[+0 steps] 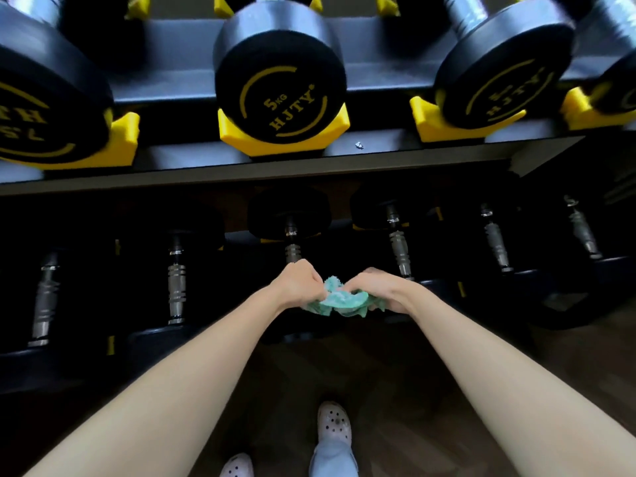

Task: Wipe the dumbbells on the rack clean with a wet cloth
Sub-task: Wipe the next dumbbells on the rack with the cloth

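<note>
A crumpled green cloth [339, 297] is bunched between both hands in front of the lower shelf. My left hand [301, 285] grips its left side and my right hand [382, 289] grips its right side. Just behind the hands, a black dumbbell with a steel handle [292, 249] lies on the lower shelf. On the upper shelf, a black 5 kg dumbbell [280, 77] with yellow lettering sits in a yellow cradle [234, 130].
The dark rack's upper shelf edge [241, 170] juts out above the hands. More dumbbells line both shelves, including one at upper right [499, 80] and one at lower left [177, 280]. My white clogs [334, 425] stand on the dark wooden floor.
</note>
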